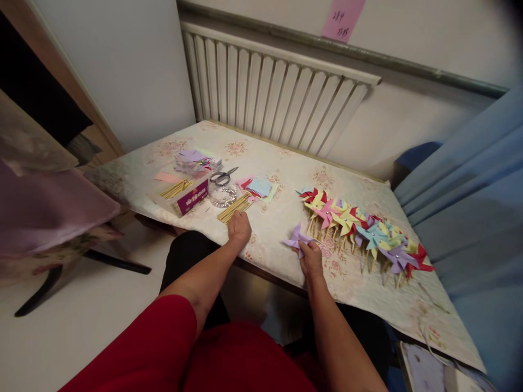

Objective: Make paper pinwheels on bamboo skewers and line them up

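Right hand (312, 259): thumb and fingers pinching 1 purple pinwheel (295, 239) over the table (281, 171) near its front edge, left of the massed pinwheels (345, 220). Left hand (239, 227): at the bundle of sticks (237, 208), fingers curled; grip on any stick cannot be told

Left forearm (210, 261) and right forearm (335, 321) extend forward, bare. Left hand (239, 227): fingers curled. Right hand (312, 258) holds a thumb-to-finger pinch.
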Action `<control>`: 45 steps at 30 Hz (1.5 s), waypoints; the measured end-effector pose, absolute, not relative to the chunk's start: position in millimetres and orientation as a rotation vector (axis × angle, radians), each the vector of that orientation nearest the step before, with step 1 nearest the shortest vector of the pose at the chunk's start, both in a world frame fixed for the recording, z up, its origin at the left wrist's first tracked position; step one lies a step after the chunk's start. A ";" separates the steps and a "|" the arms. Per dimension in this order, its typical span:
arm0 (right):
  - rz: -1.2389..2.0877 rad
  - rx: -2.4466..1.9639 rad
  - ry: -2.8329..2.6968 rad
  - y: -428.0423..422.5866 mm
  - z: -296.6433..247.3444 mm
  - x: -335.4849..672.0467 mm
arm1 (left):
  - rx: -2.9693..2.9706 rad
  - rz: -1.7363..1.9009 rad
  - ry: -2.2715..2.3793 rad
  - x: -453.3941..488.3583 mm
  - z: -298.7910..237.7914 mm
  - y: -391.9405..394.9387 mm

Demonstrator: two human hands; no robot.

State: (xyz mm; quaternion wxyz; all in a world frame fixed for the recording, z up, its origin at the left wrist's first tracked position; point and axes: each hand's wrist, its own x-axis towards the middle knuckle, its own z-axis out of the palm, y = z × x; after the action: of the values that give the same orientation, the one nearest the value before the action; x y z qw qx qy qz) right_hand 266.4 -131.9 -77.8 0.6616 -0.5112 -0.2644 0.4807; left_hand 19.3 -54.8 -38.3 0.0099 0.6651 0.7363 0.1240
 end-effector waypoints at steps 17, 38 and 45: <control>1.067 -1.173 -0.602 -131.5 -78.1 265.9 | 2.066 0.334 2.275 20.3 -30.1 -61.8; 1.034 -1.201 -0.654 -132.0 -77.9 265.6 | 2.151 0.290 2.145 27.4 -27.7 -85.3; 1.057 -1.168 -0.620 -132.4 -76.2 264.8 | 2.260 0.292 2.049 37.3 -35.5 -104.6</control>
State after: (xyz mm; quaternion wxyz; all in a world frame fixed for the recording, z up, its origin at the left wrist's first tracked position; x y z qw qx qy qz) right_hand 264.8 -132.4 -76.2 0.6627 -0.5167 -0.2743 0.4676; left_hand 37.3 -104.6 -35.5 0.0386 0.7368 0.6683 0.0952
